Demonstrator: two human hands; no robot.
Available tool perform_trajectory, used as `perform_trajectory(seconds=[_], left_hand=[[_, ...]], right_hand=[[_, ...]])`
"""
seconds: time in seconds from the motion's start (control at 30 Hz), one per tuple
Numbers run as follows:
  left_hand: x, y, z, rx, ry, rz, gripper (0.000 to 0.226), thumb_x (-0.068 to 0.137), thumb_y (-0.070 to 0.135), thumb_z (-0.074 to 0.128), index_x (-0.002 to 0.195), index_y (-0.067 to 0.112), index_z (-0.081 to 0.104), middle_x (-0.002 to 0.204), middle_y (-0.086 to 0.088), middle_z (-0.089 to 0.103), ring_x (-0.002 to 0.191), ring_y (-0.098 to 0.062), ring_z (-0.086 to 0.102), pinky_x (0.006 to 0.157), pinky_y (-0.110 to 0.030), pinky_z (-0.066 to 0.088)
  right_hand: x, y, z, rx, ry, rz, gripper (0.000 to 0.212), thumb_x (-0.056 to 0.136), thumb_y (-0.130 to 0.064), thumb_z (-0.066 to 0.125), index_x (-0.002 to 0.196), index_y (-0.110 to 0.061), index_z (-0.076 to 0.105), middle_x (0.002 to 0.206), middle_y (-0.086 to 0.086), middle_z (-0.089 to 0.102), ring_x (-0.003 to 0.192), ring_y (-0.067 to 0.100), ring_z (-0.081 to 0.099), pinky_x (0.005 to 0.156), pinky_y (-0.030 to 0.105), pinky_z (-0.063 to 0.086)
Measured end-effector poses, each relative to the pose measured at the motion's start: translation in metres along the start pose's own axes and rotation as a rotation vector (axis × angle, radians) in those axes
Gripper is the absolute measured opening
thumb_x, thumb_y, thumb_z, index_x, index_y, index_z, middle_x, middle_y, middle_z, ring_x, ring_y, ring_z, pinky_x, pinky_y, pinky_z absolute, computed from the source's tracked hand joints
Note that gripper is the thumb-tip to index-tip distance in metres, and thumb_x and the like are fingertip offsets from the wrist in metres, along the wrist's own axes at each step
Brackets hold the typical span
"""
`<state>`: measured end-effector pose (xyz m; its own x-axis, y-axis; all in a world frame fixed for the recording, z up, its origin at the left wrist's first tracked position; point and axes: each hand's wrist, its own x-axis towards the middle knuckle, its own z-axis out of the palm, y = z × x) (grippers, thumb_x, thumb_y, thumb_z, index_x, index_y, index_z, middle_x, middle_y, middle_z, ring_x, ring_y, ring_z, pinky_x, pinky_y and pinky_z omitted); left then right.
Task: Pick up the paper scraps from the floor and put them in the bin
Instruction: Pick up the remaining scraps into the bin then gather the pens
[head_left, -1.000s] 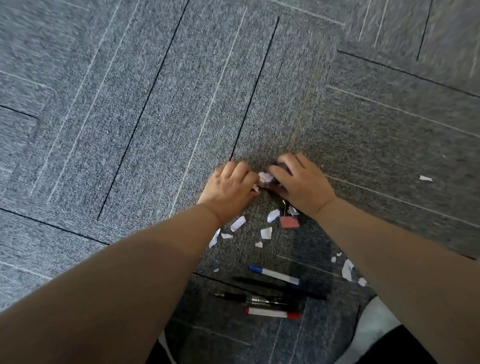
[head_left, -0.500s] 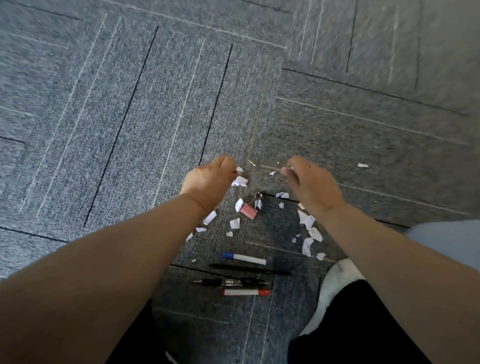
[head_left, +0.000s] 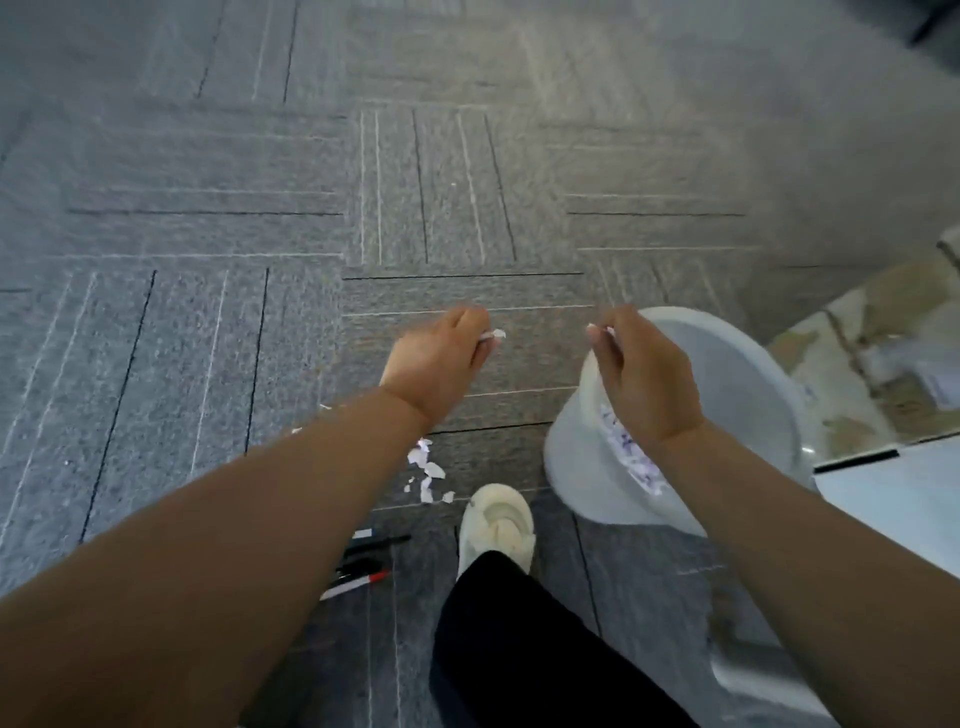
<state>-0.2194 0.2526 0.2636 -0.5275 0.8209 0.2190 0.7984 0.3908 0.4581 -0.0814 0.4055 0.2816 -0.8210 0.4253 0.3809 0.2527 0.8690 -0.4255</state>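
Grey carpet floor (head_left: 208, 338) below both raised hands: left hand (head_left: 436, 358) grip pinches a paper scrap (head_left: 496, 334), right hand (head_left: 644, 379) grip pinches scraps (head_left: 607, 331) at the bin (head_left: 753, 374) rim.

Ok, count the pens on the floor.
4, side by side beside the left forearm: white marker, black pen, second black pen, red-tipped marker. The arm may hide more.

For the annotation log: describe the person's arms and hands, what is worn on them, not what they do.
The left forearm and right forearm are bare to the frame edge; no sleeves show. The left hand and right hand wear no gloves, and no watch, bracelet or ring is visible.
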Motion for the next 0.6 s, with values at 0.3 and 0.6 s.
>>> perform_trajectory(seconds=[0.3, 0.6], left_hand=[[0.058, 0.151, 0.074, 0.011, -0.265, 0.173, 0.030, 0.097, 0.030, 0.038, 0.107, 0.005, 0.051, 0.108, -0.013, 0.055, 0.094, -0.033, 0.054, 0.065, -0.035, 0.035], [0.028, 0.135, 0.089, 0.388, -0.612, 0.126, 0.060, 0.096, 0.046, 0.027, 0.146, 0.025, 0.001, 0.156, -0.002, -0.003, 0.142, -0.025, -0.005, 0.112, -0.054, 0.002]], right_hand=[[-0.067, 0.117, -0.069, -0.312, -0.356, 0.390, 0.046, 0.093, -0.024, 0.048, 0.134, -0.007, 0.041, 0.134, 0.018, 0.046, 0.117, 0.039, 0.042, 0.095, 0.047, 0.039], [-0.097, 0.107, -0.083, -0.281, -0.346, 0.347, 0.052, 0.090, -0.022, 0.053, 0.136, -0.006, 0.037, 0.132, 0.021, 0.045, 0.114, 0.040, 0.042, 0.091, 0.048, 0.039]])
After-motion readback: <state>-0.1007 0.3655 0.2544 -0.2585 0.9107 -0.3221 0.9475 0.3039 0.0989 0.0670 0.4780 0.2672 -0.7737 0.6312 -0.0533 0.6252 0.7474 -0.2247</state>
